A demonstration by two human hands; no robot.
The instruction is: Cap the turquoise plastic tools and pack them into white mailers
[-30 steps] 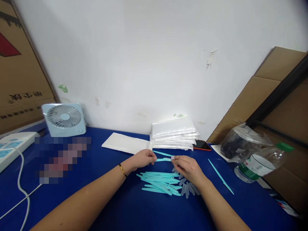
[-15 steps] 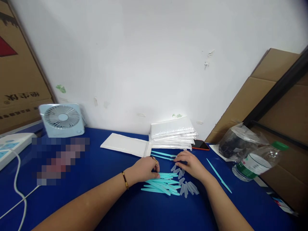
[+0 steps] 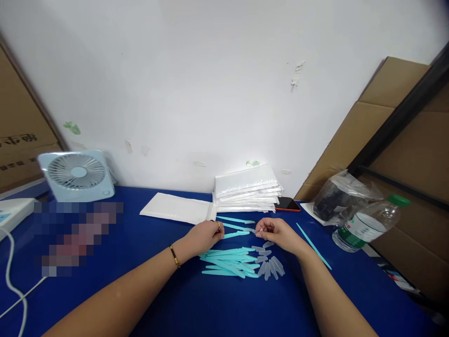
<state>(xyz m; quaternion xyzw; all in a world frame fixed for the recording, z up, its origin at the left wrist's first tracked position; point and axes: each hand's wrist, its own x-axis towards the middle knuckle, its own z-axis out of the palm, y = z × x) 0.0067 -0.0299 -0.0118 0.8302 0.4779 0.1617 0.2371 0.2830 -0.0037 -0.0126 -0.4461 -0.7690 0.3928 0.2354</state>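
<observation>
Left hand (image 3: 205, 238): fingers clamped on left end of teal stick (image 3: 236, 234), toward worktop's (image 3: 210, 304) back edge, long axis roughly along that edge. Right hand (image 3: 278, 235) nearer free end, just rightward; fingers curled, can't tell if gripping.

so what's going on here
Someone is handling thin teal sticks at a blue table. The left hand pinches one teal stick; the right hand is near its other end, fingers curled, though whether it holds anything is unclear. A pile of sticks lies nearer the person, with small translucent pieces just right of it.
</observation>
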